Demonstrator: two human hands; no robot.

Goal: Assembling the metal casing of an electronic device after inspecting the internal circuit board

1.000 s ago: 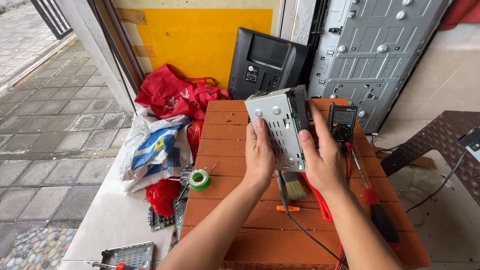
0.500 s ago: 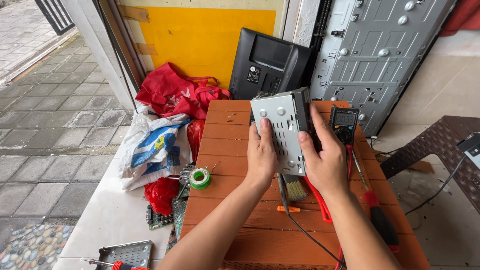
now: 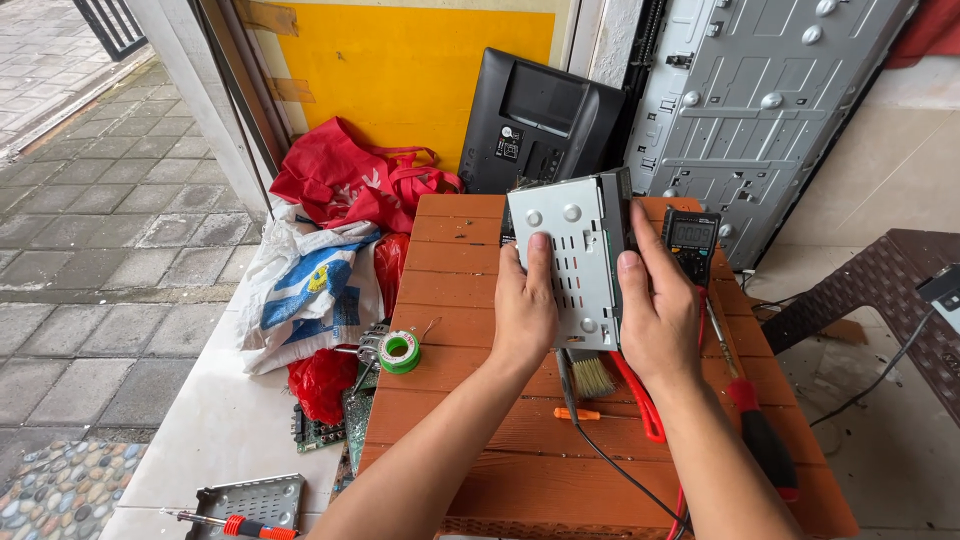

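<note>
The metal box (image 3: 575, 262) held in both hands is pale grey with rows of small dark slots; the table (image 3: 480, 440) under it is orange-brown slats. By the table's far right corner the meter (image 3: 692, 240) is black with a grey screen and red leads (image 3: 640, 405). Near the left edge the solder reel (image 3: 400, 351) is green. The brush (image 3: 592, 375) has straw-coloured bristles, the screwdriver (image 3: 760, 440) a red and black handle. Beyond the left edge lie a red bag (image 3: 345, 185) and a white sack (image 3: 310, 290) printed blue and yellow; the wall panel (image 3: 400, 70) behind is yellow
</note>
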